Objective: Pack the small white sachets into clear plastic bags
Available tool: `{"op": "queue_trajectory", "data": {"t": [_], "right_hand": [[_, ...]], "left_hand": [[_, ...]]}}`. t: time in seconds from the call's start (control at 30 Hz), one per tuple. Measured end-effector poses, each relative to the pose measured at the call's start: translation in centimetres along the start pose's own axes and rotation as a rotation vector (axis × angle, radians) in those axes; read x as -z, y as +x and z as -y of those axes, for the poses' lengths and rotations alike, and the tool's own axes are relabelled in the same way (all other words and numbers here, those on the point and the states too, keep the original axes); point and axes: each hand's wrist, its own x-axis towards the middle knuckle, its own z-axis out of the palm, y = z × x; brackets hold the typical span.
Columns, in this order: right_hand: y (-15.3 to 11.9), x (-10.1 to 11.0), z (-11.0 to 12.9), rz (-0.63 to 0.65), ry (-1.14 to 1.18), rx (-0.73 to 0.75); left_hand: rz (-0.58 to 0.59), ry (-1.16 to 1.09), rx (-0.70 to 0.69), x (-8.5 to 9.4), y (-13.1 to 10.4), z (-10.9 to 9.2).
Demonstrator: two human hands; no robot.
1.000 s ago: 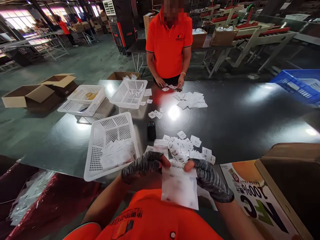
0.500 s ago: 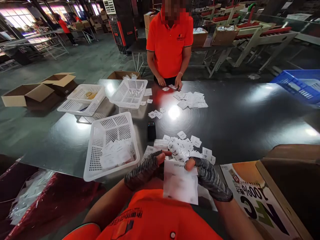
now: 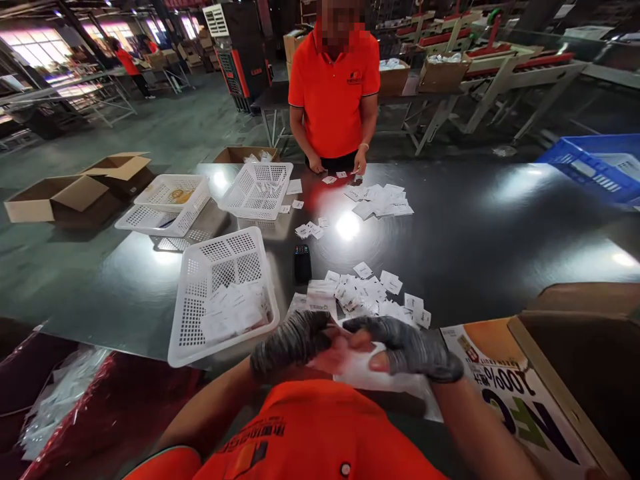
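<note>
Both of my hands wear grey fingerless gloves and meet low at the table's near edge. My right hand (image 3: 410, 350) is closed on a white plastic packet (image 3: 363, 368), its thumb lying over the packet. My left hand (image 3: 300, 341) is at the packet's left side, but motion smears its fingers and I cannot tell how they are set. Just beyond the hands lies a heap of small white printed cards (image 3: 363, 291). Larger white printed packets (image 3: 315, 303) lie left of the heap, partly behind my left hand.
A white perforated basket (image 3: 181, 320) holding white packets stands at left, with other baskets (image 3: 285, 190) behind it. A black handheld device (image 3: 303, 265) lies mid-table. Across the table a co-worker (image 3: 335, 100) handles small cards near a packet pile (image 3: 383, 201). An open carton (image 3: 530, 400) stands at right.
The packet, held upright and flat before, is now lower and blurred between my hands. My right hand has turned inward, and my left fingers have drawn down toward the packet.
</note>
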Motion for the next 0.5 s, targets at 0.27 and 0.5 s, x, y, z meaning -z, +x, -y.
{"op": "queue_trajectory", "data": {"t": [0.27,0.5], "right_hand": [[1.7,-4.3,-3.8,-0.069,-0.175,-0.225],[-7.1,-4.4,-12.4,-0.777,-0.420,-0.743]], "left_hand": [[-0.262,0.133,0.071,3.6,0.1,5.1],[-0.906,0.401,0.371,16.8,-4.0,13.8]]}}
